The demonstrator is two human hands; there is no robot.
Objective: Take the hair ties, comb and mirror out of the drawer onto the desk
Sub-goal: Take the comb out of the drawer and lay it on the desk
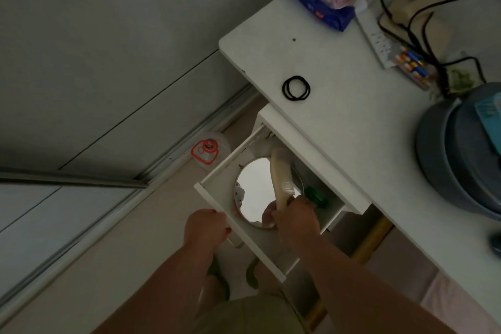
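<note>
Black hair ties (296, 88) lie in a small pile on the white desk (352, 122). Under the desk's edge a white drawer (217, 180) stands pulled out. A round mirror (257, 190) lies flat inside it. Across the mirror rests a cream comb (279, 176), and my right hand (294, 215) is closed around its near end. My left hand (206, 229) grips the drawer's front panel at its left end.
A green object (315, 196) lies in the drawer's right part. On the desk are a blue-and-pink packet (322, 3), a power strip with black cables (379, 40), batteries (413, 65) and a grey tub (461, 154). A clear box with red trim (207, 150) sits on the floor.
</note>
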